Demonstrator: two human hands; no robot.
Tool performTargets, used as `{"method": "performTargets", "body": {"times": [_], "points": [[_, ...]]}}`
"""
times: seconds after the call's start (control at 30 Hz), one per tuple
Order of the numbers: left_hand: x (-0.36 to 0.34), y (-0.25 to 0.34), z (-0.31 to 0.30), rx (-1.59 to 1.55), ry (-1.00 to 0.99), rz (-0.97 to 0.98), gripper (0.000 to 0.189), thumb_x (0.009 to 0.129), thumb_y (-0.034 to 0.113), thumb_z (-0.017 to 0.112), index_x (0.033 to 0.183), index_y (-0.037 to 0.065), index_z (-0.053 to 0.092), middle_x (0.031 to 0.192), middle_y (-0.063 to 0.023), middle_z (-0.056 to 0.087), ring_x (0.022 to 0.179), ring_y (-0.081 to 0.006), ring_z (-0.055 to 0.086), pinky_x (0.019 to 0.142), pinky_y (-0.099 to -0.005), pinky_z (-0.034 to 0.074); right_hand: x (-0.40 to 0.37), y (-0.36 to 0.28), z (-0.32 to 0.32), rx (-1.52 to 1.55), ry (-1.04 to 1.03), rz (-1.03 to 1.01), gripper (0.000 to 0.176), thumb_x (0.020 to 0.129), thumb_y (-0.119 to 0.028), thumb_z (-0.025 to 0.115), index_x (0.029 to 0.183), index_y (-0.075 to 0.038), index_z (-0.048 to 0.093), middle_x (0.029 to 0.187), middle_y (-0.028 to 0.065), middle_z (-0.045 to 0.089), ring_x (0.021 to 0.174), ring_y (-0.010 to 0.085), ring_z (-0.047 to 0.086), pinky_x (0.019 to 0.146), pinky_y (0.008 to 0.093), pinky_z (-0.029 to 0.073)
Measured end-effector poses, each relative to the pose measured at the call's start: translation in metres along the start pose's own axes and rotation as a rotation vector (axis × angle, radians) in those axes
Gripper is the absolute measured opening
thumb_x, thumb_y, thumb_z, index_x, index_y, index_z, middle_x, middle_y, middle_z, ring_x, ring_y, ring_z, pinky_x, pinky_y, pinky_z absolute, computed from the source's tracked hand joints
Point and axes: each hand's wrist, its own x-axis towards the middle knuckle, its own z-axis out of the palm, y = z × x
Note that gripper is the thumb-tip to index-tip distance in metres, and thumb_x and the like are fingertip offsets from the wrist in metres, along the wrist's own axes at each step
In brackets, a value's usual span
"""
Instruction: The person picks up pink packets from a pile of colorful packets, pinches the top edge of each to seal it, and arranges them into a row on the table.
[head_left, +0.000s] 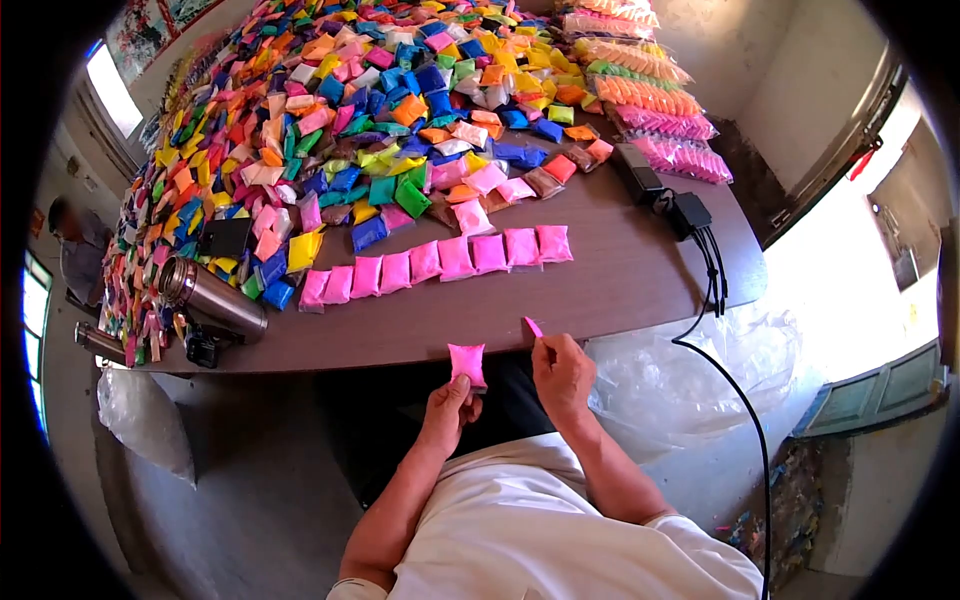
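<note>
In my left hand (455, 408), thumb on top, is a small pillow-shaped pink packet (467, 363) at the table's front edge. My right hand (563, 375) is closed just to the right, gripping a thin pink piece (533, 327) whose tip sticks up past the fingers; its kind is not clear. Beyond both hands, a row of several pink packets (425, 262) lies side by side on the brown table (400, 325). A further pink packet (471, 217) lies behind that row, against the big heap.
A large heap of coloured packets (380, 100) covers the back and left. Strips of bagged packets (665, 122) are stacked at back right. A metal flask (215, 300) lies front left. A black box with cables (690, 215) sits right, its cable running over the edge.
</note>
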Motion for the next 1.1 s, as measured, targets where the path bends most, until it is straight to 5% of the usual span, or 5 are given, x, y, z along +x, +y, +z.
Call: {"method": "performTargets", "body": {"times": [0.77,1.1], "points": [[0.002,-0.001,0.001,-0.012,0.026,-0.011,0.042,0.09,0.045,0.056,0.067,0.012,0.046,0.06,-0.0002,0.045,0.055,-0.0119,0.046,0.051,-0.0248,0.034,-0.003,-0.01,0.006,0.098,-0.129,-0.104,0.008,0.075,-0.007,0.064,0.073,-0.008,0.056,0.065,0.0103,0.058,0.058,0.0303,0.059,0.052,0.0372,0.045],[0.001,-0.001,-0.001,-0.008,0.007,0.022,0.041,0.091,0.044,0.055,0.067,0.012,0.046,0.06,-0.0007,0.046,0.054,-0.0115,0.045,0.051,-0.0239,0.034,0.012,0.014,-0.018,-0.018,0.042,0.042,0.01,0.077,-0.01,0.065,0.072,-0.007,0.057,0.068,0.0125,0.06,0.061,0.0307,0.06,0.053,0.0373,0.046]]}}
